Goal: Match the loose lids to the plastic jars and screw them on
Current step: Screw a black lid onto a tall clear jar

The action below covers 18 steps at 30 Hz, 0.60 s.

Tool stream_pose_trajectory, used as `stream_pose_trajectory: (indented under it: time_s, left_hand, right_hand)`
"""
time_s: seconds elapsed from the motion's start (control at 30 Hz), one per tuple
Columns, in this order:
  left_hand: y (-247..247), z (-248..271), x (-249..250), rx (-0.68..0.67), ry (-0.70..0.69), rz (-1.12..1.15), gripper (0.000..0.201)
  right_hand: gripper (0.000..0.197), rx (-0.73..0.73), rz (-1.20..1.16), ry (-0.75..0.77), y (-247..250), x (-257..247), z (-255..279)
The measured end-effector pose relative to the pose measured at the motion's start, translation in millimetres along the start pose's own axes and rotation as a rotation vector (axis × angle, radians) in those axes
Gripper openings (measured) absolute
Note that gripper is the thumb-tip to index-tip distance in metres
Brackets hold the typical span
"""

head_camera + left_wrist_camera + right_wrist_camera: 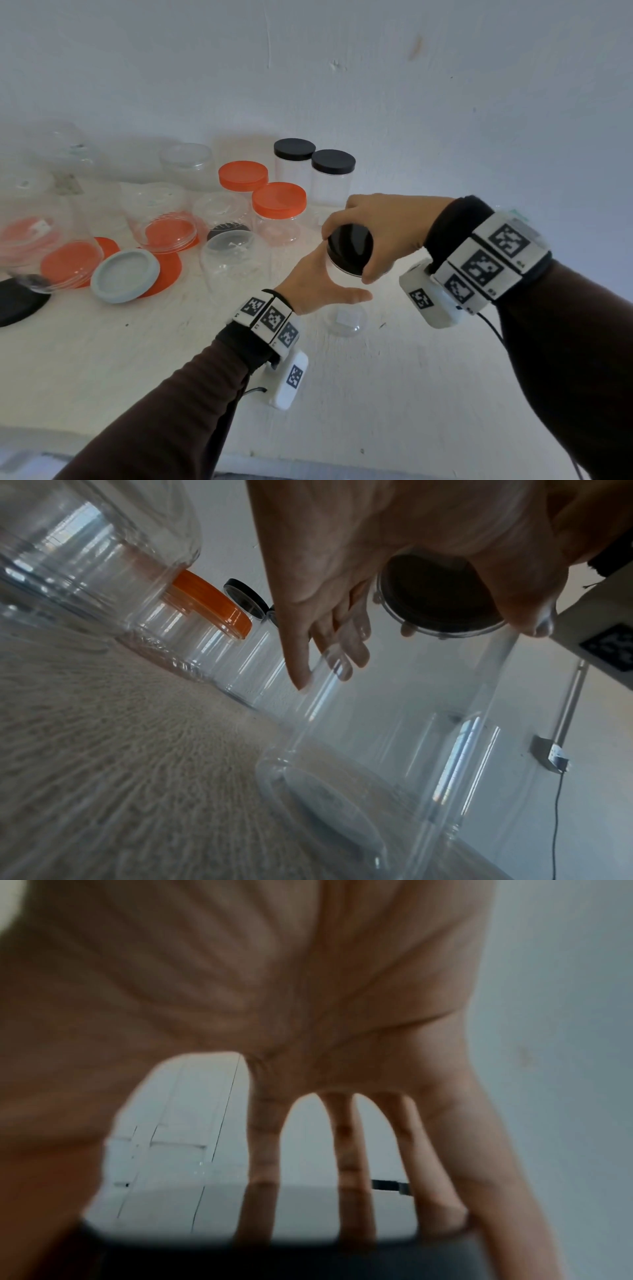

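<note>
Two hands busy: left hand (317,282) wrapped round clear jar (344,308), right hand (380,229) gripping black lid (349,248) on top, orange-lidded jars (279,205) at 10 o'clock.

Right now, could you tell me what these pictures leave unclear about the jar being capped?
- Lid threads: the right hand covers the black lid rim in the head view, so its seating is unknown.
- Clear jar mouth: hidden by the left hand in the left wrist view.
- Right wrist view: blurred; the lid is cut off by the bottom edge.
</note>
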<state>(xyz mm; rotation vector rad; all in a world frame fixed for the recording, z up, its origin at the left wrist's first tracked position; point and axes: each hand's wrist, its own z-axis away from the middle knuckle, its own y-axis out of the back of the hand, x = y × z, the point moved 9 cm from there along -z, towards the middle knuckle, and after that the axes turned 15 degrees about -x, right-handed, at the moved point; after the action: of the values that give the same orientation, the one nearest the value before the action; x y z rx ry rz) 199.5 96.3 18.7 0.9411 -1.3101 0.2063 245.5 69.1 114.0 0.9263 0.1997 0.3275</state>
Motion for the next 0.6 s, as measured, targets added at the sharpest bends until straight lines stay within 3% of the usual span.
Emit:
stream_pose_trajectory:
  time_s: [0.1,0.2,0.27,0.33,0.4,0.53,0.6]
  left_hand:
    - [0,0,-1,-0.009,0.003,0.022,0.082]
    - [-2,0,-2,-0.009,-0.008,0.035,0.091]
    - [-2,0,-2,-0.002,-0.002,0.040,0.087]
    - [-1,1,0,0.005,-0.003,0.038,0.077]
    - [-1,1,3,0.009,-0.005,0.016,0.075]
    - [-1,3,2,0.008,0.002,0.038,0.082]
    - [0,4,2,0.007,-0.004,0.050,0.084]
  right_hand:
    - [0.056,0.130,-0.022,-0.105,5,5,-3]
    - [0.065,0.230,-0.025,-0.207,9,10,0]
    - [0.074,0.128,-0.002,-0.197,4,14,0]
    - [0.078,-0.046,-0.051,-0.067,-5,10,0]
    - [0.074,-0.086,-0.071,0.025,-6,5,2]
    - [0.056,0.133,-0.060,-0.060,7,4,4]
    - [0.061,0.217,0.033,-0.151,11,3,6]
